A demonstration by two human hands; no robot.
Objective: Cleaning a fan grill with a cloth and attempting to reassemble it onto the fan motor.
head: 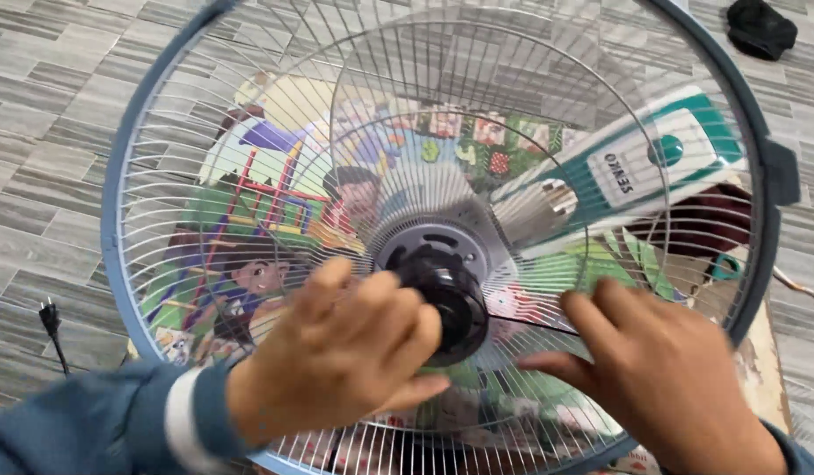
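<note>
A round wire fan guard (205,114) with a blue rim fills most of the head view, tilted toward me. At its middle sits a black round hub cap (455,299) over a grey motor housing (433,242). My left hand (337,352) is curled around the left side of the black hub cap, fingers gripping it. My right hand (662,369) rests on the wire guard to the right of the hub, fingers spread and touching a translucent fan blade (530,308). A blue sleeve covers my left forearm.
Behind the guard lies a white and teal fan body (653,163) with a round knob. A colourful cartoon mat (275,202) lies beneath. A black plug and cord (50,317) lie on the grey tiled floor at left. A black object (761,28) sits at the top right.
</note>
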